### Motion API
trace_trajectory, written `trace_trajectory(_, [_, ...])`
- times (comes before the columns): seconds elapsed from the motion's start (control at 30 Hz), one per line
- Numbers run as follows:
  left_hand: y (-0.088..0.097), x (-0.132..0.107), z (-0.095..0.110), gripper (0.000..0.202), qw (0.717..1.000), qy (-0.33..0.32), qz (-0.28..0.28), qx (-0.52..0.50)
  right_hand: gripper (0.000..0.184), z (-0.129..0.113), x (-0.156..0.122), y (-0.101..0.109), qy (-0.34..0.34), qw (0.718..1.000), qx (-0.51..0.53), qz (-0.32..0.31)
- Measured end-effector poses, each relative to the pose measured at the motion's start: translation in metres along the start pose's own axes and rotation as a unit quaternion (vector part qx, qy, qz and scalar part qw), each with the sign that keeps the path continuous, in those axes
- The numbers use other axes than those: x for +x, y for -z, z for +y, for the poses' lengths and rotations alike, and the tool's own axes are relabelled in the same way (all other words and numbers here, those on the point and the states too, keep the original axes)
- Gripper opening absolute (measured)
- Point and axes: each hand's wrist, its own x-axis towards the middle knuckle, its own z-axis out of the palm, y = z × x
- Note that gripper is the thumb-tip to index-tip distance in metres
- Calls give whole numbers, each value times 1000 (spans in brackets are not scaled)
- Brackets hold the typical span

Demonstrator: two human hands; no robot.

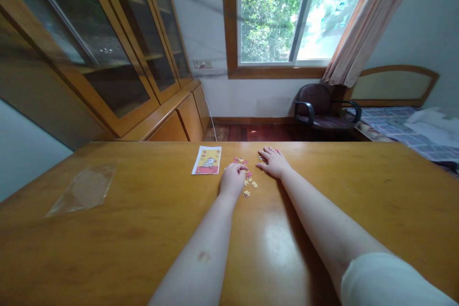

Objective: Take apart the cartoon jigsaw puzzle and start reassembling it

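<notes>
Small jigsaw puzzle pieces (254, 184), pink and pale yellow, lie scattered on the wooden table between my hands. My left hand (233, 180) rests at their left side with its fingers curled together; whatever they hold, if anything, is hidden. On the right, my right hand (275, 163) lies palm down with fingers spread, covering some of the pieces. Just left of my left hand is a picture card (207, 160), with a white cartoon animal on a yellow and pink ground.
A clear plastic bag (86, 186) lies flat on the table (143, 239) at the left. Beyond the far edge stand a dark armchair (317, 105) and a bed (394, 119). Glass-doored cabinets (143, 91) line the left wall, and a window (276, 14) is straight ahead.
</notes>
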Motion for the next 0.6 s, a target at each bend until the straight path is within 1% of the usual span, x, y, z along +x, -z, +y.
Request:
trace_trajectory(0.1, [0,0,1,29,1000,4,-2,1,58,5,8,0,22,1000,4,14])
trace_trajectory(0.2, [1,0,2,28,1000,6,-3,-1,54,9,12,-2,29,999,18,22])
trace_trajectory(0.33, [2,-1,3,28,1000,9,-1,-6,58,13,10,-3,15,999,28,38])
trace_trajectory(0.47, [4,-1,2,29,1000,12,5,-3,66,13,-3,-3,0,997,20,72])
trace_trajectory(0.53, [5,-1,1,30,1000,13,23,17,70,6,-14,-3,21,996,22,82])
trace_trajectory(0.6, [5,0,-2,31,997,22,52,47,76,-6,-26,-2,67,993,35,86])
